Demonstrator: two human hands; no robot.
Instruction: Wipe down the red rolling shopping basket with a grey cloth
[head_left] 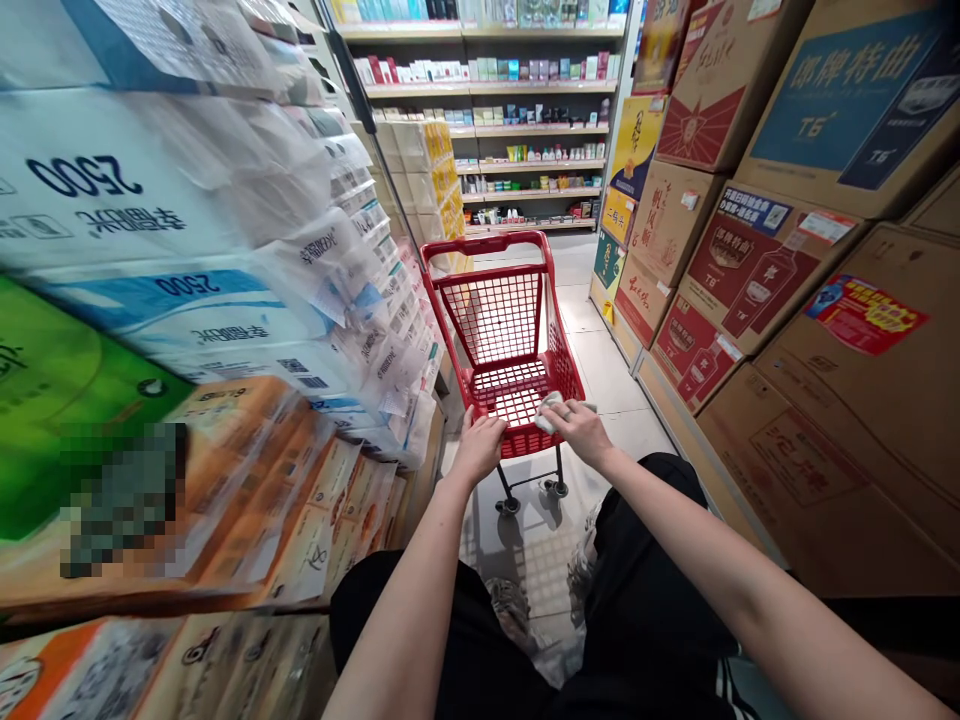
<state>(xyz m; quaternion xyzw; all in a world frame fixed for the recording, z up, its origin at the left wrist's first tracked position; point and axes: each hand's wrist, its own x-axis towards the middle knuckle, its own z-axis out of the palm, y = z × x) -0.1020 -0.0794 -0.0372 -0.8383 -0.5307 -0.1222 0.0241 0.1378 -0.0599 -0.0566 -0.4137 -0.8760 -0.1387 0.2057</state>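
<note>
A small red shopping cart [501, 318] stands in a narrow shop aisle in front of me, its wire basket showing nothing inside. My left hand [478, 443] is closed over the near rim of the cart on the left. My right hand [579, 428] rests on the same rim on the right, fingers curled around a crumpled white cloth or tissue [550, 408]. My knees in black trousers show below, so I am low, close behind the cart.
Stacked packs of tissue paper [225, 300] wall the aisle on the left. Brown and red cardboard cartons [787, 300] are piled high on the right. Shelves of small bottles and boxes [525, 130] close the far end. Pale tiled floor [600, 370] runs ahead.
</note>
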